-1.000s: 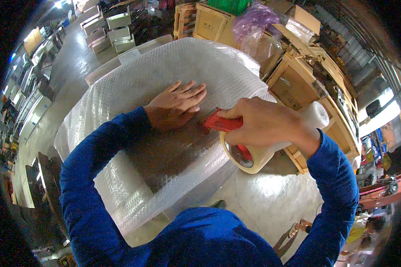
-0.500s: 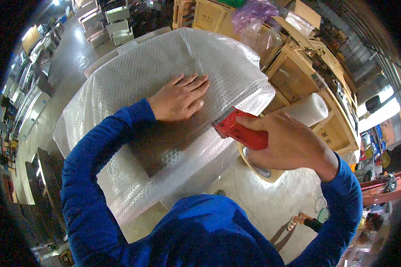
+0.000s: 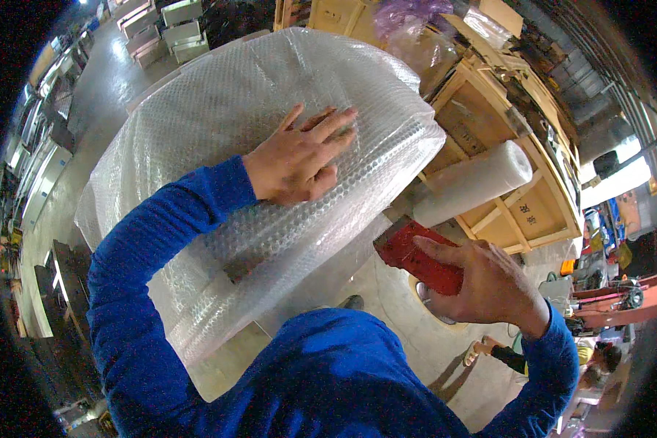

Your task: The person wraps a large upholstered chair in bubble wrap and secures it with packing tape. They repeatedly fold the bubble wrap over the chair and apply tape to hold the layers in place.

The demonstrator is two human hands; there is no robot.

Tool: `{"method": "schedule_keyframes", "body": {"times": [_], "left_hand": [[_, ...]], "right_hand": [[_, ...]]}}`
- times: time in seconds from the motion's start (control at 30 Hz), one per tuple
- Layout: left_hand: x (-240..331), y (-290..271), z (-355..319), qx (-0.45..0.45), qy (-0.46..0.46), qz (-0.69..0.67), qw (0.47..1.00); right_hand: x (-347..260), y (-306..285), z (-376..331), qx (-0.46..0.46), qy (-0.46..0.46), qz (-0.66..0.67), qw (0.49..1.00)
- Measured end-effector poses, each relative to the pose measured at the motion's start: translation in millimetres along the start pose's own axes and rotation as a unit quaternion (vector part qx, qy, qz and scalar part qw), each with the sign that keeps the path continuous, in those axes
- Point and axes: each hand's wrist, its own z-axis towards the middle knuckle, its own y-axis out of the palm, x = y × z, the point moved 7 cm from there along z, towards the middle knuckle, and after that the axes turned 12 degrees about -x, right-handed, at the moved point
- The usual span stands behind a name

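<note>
A large object wrapped in clear bubble wrap [image 3: 328,73] takes up the middle of the view. My left hand [image 3: 301,158] lies on it, fingers spread, pressing the film. Off its right edge, my right hand [image 3: 482,277] grips a red tape dispenser [image 3: 420,255], whose toothed front end points toward the wrapped object without touching it. The dispenser's tape roll is mostly hidden behind my fingers. Under the wrap, a brownish patch shows below my left forearm.
A roll of bubble wrap [image 3: 478,182] leans by a wooden crate [image 3: 518,212] at the right. Purple plastic film [image 3: 409,16] lies on crates at the back. Another person's hand [image 3: 478,349] shows low at the right. Stacked metal units [image 3: 182,33] stand far left.
My right hand has drawn the tape dispenser away from the bubble wrap, down and to the right. My left hand has shifted slightly, its fingers spread wider.
</note>
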Motion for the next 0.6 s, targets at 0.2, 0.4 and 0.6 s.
{"method": "schedule_keyframes", "body": {"times": [0.2,0.4,0.6], "left_hand": [[49,18,-11,-0.068,0.121,0.04,0.989],[60,23,-6,-0.123,0.104,0.051,0.986],[70,17,-2,-0.187,0.069,0.097,0.975]], "right_hand": [[-4,11,48,-0.086,-0.008,0.025,0.996],[-12,42,92,-0.148,-0.078,-0.037,0.985],[26,90,100,-0.154,-0.146,-0.027,0.977]]}}
